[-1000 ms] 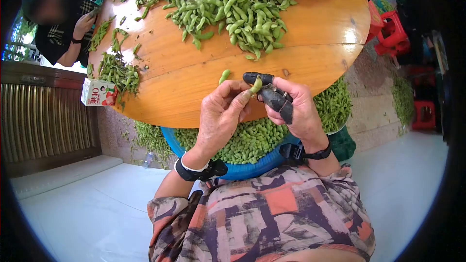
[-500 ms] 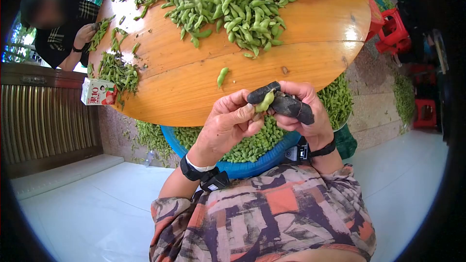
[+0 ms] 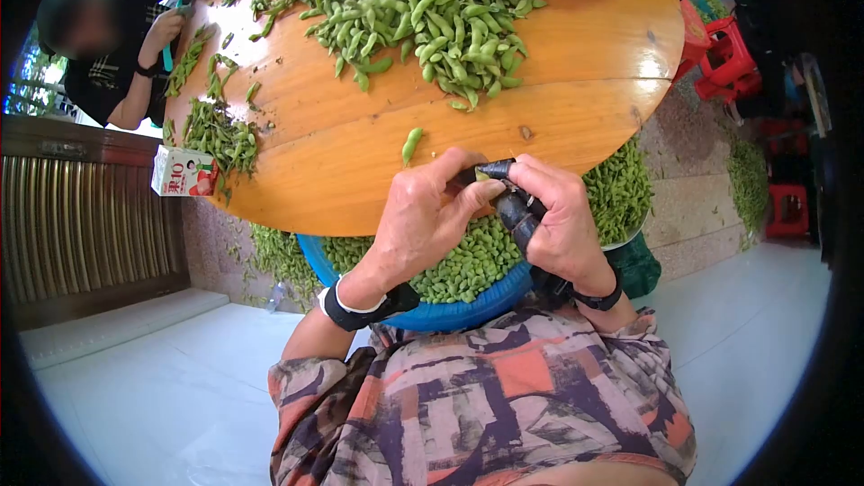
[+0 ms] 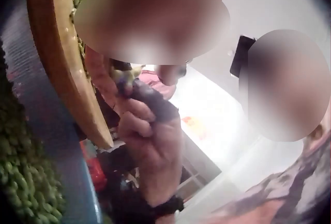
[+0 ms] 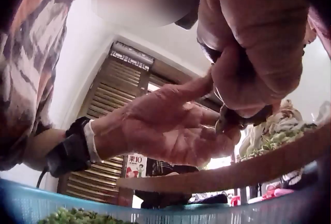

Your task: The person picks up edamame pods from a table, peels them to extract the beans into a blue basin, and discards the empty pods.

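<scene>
Pinching one green pod (image 3: 481,176) btwn them, L hand (image 3: 421,211) & R hand (image 3: 563,227) meet near wooden tbl (image 3: 585,63).

A wooden table (image 3: 589,81) bears a heap of green pods (image 3: 427,9).

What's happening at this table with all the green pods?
A person holds an edamame pod between the left grip and the right grip, whose thumb and forefinger wear black covers. One loose pod lies nearby on the wooden table, with a large pod heap beyond. Below the near edge, a blue basin holds shelled beans. Another person is at the table's far left.
</scene>
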The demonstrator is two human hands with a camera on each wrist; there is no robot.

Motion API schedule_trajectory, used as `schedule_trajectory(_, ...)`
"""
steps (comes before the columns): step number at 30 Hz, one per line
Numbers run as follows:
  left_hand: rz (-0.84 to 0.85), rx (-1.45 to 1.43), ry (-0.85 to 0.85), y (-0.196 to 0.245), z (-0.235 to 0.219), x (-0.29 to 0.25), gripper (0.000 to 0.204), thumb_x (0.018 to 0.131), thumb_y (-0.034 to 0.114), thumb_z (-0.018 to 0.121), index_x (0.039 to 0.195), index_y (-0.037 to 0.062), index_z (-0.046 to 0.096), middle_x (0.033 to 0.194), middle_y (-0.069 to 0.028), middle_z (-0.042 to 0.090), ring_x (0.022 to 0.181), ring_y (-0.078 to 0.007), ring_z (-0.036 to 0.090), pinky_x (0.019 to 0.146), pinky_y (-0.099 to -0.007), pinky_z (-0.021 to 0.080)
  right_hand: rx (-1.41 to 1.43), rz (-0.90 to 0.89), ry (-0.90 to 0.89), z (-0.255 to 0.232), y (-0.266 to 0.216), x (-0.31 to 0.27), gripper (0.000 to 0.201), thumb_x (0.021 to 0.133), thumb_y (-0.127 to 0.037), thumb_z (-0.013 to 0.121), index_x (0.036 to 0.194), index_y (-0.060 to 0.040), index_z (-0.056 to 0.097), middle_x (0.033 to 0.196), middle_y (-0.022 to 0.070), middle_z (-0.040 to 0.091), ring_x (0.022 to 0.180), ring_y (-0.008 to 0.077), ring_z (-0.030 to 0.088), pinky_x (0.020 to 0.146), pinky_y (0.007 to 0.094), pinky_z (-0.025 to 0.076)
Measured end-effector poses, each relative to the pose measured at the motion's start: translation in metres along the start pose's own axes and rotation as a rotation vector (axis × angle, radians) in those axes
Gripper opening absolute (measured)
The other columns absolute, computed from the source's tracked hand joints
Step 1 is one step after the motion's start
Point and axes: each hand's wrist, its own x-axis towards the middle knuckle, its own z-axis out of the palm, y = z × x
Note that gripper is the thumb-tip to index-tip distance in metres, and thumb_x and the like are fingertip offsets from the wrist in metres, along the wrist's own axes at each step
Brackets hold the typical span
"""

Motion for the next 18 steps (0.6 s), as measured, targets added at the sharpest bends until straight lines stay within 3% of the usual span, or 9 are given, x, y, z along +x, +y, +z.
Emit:
schedule_trajectory(2,0.257,0.239,0.007,-0.002,-0.003,-0.001,0.017,0.093,0.008,0.061,0.106,-0.0044,0.059,0.076,-0.0153,0.068,0.073,-0.0238,0.071,0.060,-0.0323,0.055,-0.002,0.005,-0.042,-0.004,0.003,0.000,0.028,0.068,0.008,0.057,0.096,0.0035,0.059,0.077,0.0169,0.048,0.069,0.0350,0.050,0.060,0.0358,0.041)
schedule_trajectory(3,0.278,0.278,-0.032,-0.007,-0.007,-0.001,0.016,0.095,0.004,0.053,0.109,-0.0036,0.058,0.075,-0.0177,0.067,0.073,-0.0259,0.071,0.059,-0.0351,0.053,-0.003,-0.001,-0.041,-0.004,0.006,0.000,0.028,0.068,0.008,0.057,0.096,0.0035,0.059,0.077,0.0169,0.048,0.069,0.0350,0.050,0.060,0.0358,0.041)
schedule_trajectory(6,0.219,0.076,-0.055,-0.010,-0.009,-0.002,0.020,0.097,0.005,0.051,0.115,-0.0019,0.058,0.075,-0.0148,0.065,0.067,-0.0209,0.068,0.057,-0.0339,0.051,0.014,0.011,-0.085,-0.001,0.008,0.001,0.029,0.067,0.009,0.055,0.095,0.0034,0.058,0.077,0.0171,0.048,0.069,0.0359,0.050,0.061,0.0370,0.041)
schedule_trajectory(10,0.087,-0.010,-0.046,-0.012,-0.006,-0.002,0.023,0.099,0.006,0.048,0.119,-0.0008,0.057,0.075,-0.0096,0.062,0.061,-0.0141,0.060,0.055,-0.0290,0.048,-0.129,-0.026,0.080,0.022,0.001,-0.001,0.032,0.064,0.007,0.055,0.096,0.0026,0.056,0.080,0.0174,0.049,0.073,0.0396,0.052,0.064,0.0410,0.044)
schedule_trajectory(12,0.014,-0.182,0.115,-0.013,0.008,-0.005,0.024,0.101,0.008,0.045,0.119,-0.0004,0.058,0.076,-0.0048,0.059,0.060,-0.0096,0.051,0.055,-0.0253,0.045,-0.228,-0.055,0.175,0.031,-0.002,-0.003,0.037,0.064,0.006,0.056,0.101,0.0026,0.054,0.086,0.0185,0.048,0.076,0.0413,0.053,0.066,0.0444,0.046)
schedule_trajectory(13,0.037,-0.100,0.208,-0.005,0.015,-0.007,0.027,0.099,0.010,0.041,0.114,-0.0006,0.061,0.079,0.0012,0.057,0.065,-0.0060,0.046,0.059,-0.0205,0.042,-0.284,-0.104,0.164,0.036,0.002,-0.005,0.045,0.063,0.005,0.061,0.107,0.0032,0.052,0.092,0.0192,0.046,0.077,0.0406,0.054,0.066,0.0453,0.048)
schedule_trajectory(16,0.132,-0.272,0.388,-0.013,0.033,-0.005,0.030,0.095,0.007,0.038,0.111,-0.0001,0.063,0.083,-0.0011,0.058,0.069,-0.0064,0.048,0.062,-0.0197,0.042,-0.312,-0.179,0.197,0.048,-0.005,-0.008,0.050,0.061,0.004,0.067,0.109,0.0036,0.052,0.094,0.0186,0.045,0.076,0.0384,0.056,0.065,0.0432,0.050)
schedule_trajectory(17,0.075,-0.477,0.381,-0.016,0.038,-0.004,0.032,0.091,0.005,0.037,0.109,0.0006,0.063,0.088,-0.0036,0.059,0.072,-0.0074,0.050,0.064,-0.0202,0.043,-0.329,-0.207,0.192,0.049,-0.001,-0.009,0.056,0.059,0.003,0.071,0.112,0.0039,0.051,0.096,0.0179,0.044,0.077,0.0368,0.057,0.063,0.0416,0.051)
schedule_trajectory(18,0.075,-0.478,0.382,-0.014,0.040,-0.004,0.032,0.091,0.005,0.037,0.109,0.0006,0.063,0.088,-0.0036,0.059,0.072,-0.0074,0.050,0.064,-0.0202,0.043,-0.330,-0.207,0.191,0.049,-0.001,-0.009,0.056,0.059,0.003,0.071,0.112,0.0039,0.051,0.096,0.0179,0.044,0.077,0.0368,0.057,0.063,0.0416,0.051)
